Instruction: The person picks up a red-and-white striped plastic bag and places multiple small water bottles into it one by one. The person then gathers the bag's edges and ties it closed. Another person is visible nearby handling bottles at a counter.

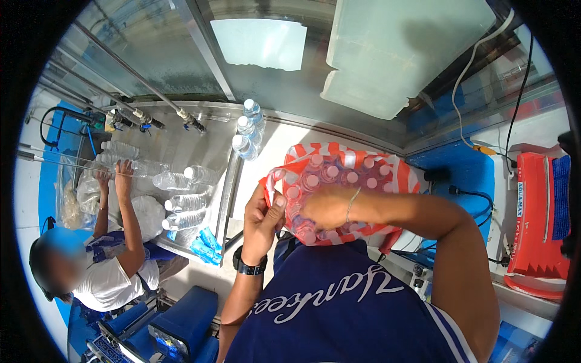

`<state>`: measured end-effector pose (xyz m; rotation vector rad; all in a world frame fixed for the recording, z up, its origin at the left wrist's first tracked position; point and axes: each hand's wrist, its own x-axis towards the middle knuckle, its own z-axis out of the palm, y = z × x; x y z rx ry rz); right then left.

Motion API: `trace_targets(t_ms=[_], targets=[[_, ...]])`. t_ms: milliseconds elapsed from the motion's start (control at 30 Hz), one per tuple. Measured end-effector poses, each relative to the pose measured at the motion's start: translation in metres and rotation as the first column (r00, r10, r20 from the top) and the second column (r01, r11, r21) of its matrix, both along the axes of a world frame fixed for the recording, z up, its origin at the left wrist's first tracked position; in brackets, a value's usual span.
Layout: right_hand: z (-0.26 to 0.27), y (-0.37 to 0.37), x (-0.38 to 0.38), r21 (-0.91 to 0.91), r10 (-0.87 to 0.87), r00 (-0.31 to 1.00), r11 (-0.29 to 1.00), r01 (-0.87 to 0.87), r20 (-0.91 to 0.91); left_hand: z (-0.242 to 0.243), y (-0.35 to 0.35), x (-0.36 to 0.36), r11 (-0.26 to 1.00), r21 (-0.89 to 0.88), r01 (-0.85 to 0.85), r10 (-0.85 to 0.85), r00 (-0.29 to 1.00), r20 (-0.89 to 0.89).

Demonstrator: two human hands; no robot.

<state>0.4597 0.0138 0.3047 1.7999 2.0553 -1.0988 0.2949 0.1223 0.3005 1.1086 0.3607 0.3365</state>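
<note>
A red-and-white striped plastic bag (408, 174) stands on the counter close to my body, its mouth wide. Inside it are several capped plastic water bottles (330, 172), packed upright. My left hand (265, 215), below a black wristwatch, pinches the bag's left rim between thumb and fingers. My right hand (329, 206) reaches into the bag among the bottles; its fingers are hidden or blurred, so its grip cannot be made out. Left of the bag, several filled water bottles (247, 129) stand in a row on the white counter near the glass.
A metal sink (229, 190) at the left holds loose bottles (186, 203), clear plastic bags (147, 215) and blue wrappers (206, 245). A co-worker (109, 281) reaches into it with both hands. Metal pipes with valves (186, 118) hang above. At the right are cables and a red panel (535, 213).
</note>
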Motion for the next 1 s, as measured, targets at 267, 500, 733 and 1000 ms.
trace_targets(t_ms=[267, 500, 733, 1000], targets=[[-0.069, -0.057, -0.023, 0.204, -0.162, 0.931, 0.950, 0.237, -0.329, 0.002, -0.007, 0.002, 0.993, -0.114, 0.027, -0.019, 0.997, 0.072], [-0.111, -0.052, -0.014, 0.508, -0.343, 0.891, 0.733, 0.452, -0.297, 0.010, -0.018, 0.021, 0.998, -0.022, 0.067, -0.066, 0.997, 0.030], [-0.108, -0.060, -0.047, 0.592, -0.616, 0.740, 0.500, 0.632, -0.270, 0.005, -0.007, 0.016, 0.997, -0.047, 0.066, -0.061, 0.994, 0.089], [-0.093, -0.112, -0.048, 0.322, -0.639, 0.722, 0.648, 0.691, -0.264, -0.005, -0.001, 0.002, 0.995, -0.029, 0.091, -0.088, 0.991, 0.099]])
